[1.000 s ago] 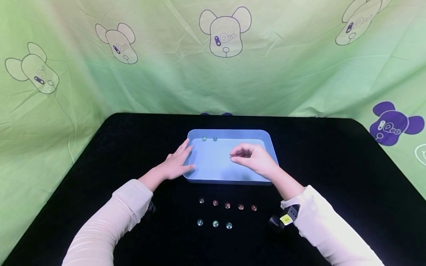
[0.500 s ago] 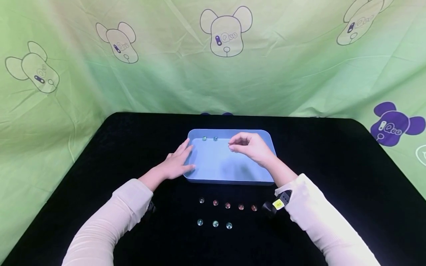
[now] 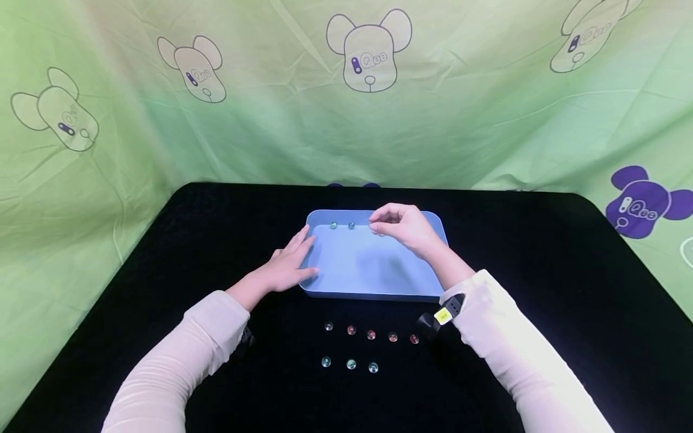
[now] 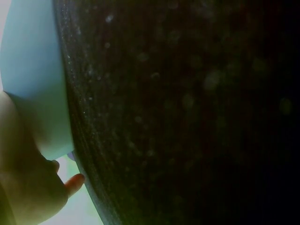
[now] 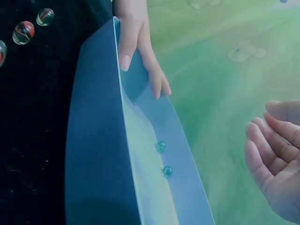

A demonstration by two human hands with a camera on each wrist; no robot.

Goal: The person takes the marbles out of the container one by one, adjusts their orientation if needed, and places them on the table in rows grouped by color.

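Observation:
A light blue tray point(image 3: 346, 282) lies on the black table. My left hand point(image 3: 284, 267) rests on its left side with fingers spread, the thumb over the rim. My right hand point(image 3: 406, 228) is over the back part of the tray, thumb and forefinger tips together in a pinch on a small marble, mostly hidden by the fingers. To the left of those fingertips, two greenish glass marbles point(image 3: 351, 225) sit along the tray's back wall. In the right wrist view the same marbles point(image 5: 161, 146) show inside the wall, with the right hand point(image 5: 276, 154) raised beside it.
In front of the tray, several reddish and clear marbles point(image 3: 370, 335) form one row on the black tabletop point(image 3: 243, 373). Nearer to me is a shorter row of bluish-green marbles point(image 3: 351, 364). A green printed cloth point(image 3: 271, 138) hangs behind the table.
My right hand has moved from the tray's middle toward its back wall, still pinching, closer to the two marbles there. The left hand stays at the rim.

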